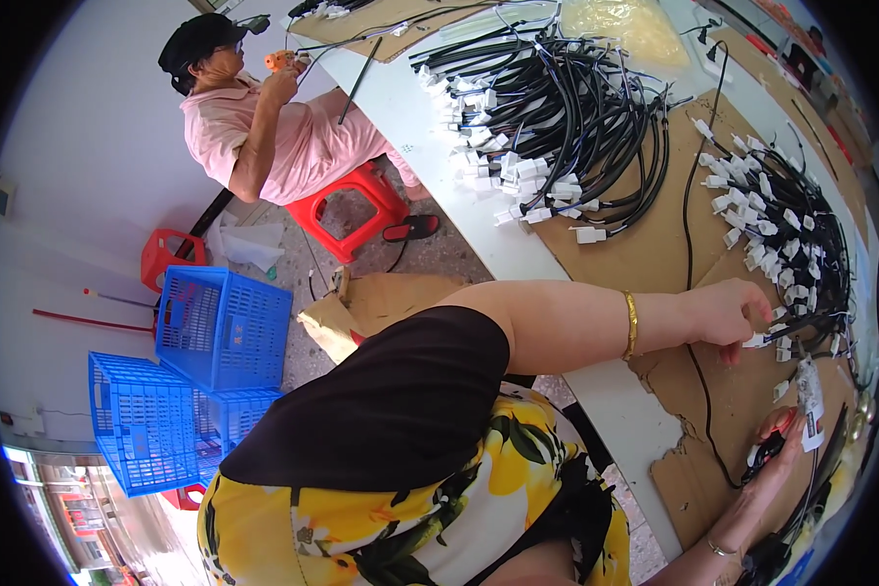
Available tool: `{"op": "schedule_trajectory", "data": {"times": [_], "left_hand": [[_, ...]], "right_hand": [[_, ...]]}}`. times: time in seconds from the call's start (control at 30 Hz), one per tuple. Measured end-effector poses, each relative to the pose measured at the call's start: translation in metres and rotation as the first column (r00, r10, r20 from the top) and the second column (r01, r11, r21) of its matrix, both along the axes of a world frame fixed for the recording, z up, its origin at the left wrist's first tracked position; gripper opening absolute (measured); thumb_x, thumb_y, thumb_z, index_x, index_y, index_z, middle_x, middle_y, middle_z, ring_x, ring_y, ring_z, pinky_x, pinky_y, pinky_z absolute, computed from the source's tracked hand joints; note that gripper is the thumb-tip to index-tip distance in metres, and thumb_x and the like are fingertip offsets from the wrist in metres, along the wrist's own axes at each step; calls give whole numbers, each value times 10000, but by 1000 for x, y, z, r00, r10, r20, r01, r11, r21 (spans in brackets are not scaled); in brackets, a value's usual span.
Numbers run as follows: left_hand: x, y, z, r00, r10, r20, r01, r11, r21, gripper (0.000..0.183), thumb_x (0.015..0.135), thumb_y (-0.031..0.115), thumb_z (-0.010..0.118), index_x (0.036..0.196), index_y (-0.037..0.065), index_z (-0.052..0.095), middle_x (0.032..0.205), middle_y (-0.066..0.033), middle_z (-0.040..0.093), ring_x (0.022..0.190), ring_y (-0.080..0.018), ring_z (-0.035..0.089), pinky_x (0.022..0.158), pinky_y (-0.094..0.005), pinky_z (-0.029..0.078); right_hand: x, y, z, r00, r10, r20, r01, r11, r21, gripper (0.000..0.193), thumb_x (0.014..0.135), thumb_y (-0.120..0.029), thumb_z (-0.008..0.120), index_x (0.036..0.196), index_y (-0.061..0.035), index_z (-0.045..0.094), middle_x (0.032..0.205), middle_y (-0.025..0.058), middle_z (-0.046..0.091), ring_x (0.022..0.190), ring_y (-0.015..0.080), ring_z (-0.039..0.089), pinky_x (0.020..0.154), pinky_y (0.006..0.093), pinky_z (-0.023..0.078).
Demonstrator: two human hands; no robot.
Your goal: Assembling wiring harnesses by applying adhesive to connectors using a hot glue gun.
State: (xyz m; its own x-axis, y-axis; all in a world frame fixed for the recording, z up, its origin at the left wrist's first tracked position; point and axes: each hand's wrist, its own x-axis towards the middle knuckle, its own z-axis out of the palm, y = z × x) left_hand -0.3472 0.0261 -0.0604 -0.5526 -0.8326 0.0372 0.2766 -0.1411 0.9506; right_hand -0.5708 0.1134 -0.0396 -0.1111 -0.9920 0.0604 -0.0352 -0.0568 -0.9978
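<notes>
My left hand (732, 314) reaches across to the cable pile on the right, fingers closed at a white connector (756, 340) on a black-sleeved cable. My right hand (779, 451), lower right, is wrapped around a corded hand tool with a black grip part (766, 451). The tool's pale, narrow body (809, 402) points up toward the connectors near my left hand; its exact kind is unclear. A pile of black cables with white connectors (786, 230) lies just beyond my left hand. The tool's black cord (690, 249) runs along the table.
A larger bundle of black cables (566, 117) lies on cardboard (606, 249) over the white table (498, 234). Across from me, a seated person in pink (264, 137) holds an orange tool (281, 61). Blue crates (220, 327) and a red stool (347, 207) stand on the floor.
</notes>
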Motion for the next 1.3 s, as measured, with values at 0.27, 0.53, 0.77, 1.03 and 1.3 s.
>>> {"op": "schedule_trajectory", "data": {"times": [0.27,0.53,0.77,1.03,1.3], "left_hand": [[0,-4,-7,995,-71,-64,65,994,-83,417,678,-53,568,1081,-40,461,736,-132,600,572,-160,599,500,-270,488],[-3,-1,-9,998,-51,-29,48,994,-102,398,680,-56,593,1067,-67,500,778,-144,611,610,-174,616,550,-265,515],[-2,0,-10,967,173,188,-77,898,-433,367,575,50,665,925,-36,601,715,-118,619,642,-223,621,590,-316,501],[5,-6,8,744,393,541,174,668,-724,170,659,111,575,811,60,634,771,-164,604,749,-343,570,663,-417,456],[16,-17,4,715,519,468,-17,682,-731,225,719,71,629,941,34,630,724,-139,616,607,-201,575,583,-286,461]], "right_hand": [[8,-3,3,995,-12,97,14,1000,-12,347,907,-363,424,708,-82,382,560,3,341,507,95,306,500,234,253],[9,0,5,987,7,163,-5,1000,-10,339,910,-363,415,720,-89,355,567,5,312,510,98,296,506,233,262],[12,-1,6,988,4,152,-3,1000,-3,341,901,-357,437,714,-81,367,565,12,327,506,100,301,495,239,255],[-4,1,-4,962,-198,188,187,980,75,278,883,-353,471,829,-81,495,609,-8,437,546,85,407,502,221,310],[-1,-2,8,995,-27,93,25,999,22,365,874,-395,458,717,-68,500,565,31,491,514,105,458,500,232,375]]}}
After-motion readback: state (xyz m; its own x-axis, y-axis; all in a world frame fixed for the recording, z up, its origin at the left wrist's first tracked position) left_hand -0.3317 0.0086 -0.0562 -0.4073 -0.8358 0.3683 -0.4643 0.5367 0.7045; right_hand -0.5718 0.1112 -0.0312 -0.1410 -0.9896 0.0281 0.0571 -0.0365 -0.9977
